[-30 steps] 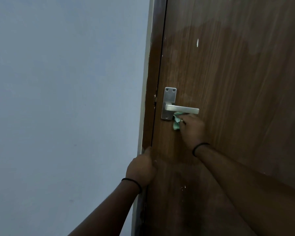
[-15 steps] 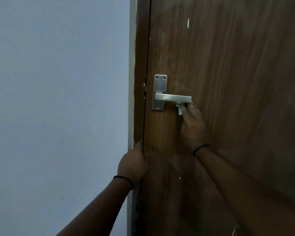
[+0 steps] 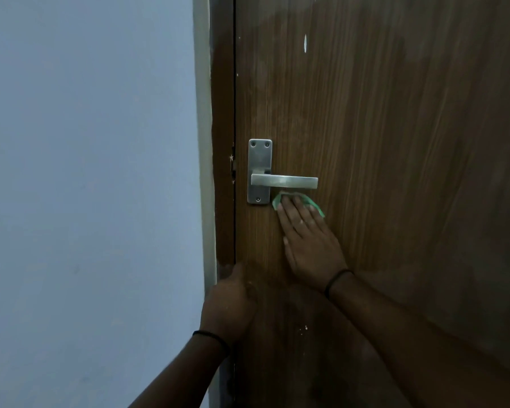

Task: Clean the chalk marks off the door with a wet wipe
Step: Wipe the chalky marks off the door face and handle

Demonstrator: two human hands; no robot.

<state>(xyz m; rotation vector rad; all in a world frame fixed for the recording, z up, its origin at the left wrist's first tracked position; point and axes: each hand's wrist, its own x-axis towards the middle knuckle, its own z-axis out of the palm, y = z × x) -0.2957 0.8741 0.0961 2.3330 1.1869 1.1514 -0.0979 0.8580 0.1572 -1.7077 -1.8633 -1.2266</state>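
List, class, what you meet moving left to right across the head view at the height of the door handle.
Pale blue wall → door frame → handle backplate → lever handle → brown door.

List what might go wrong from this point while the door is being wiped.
1. The right hand presses the green wipe flat just under the metal handle; an upward stroke may knock the fingers against it.
2. The left hand sits at the door's edge by the frame; pushing hard might pinch it.
3. The white mark higher up may get missed.
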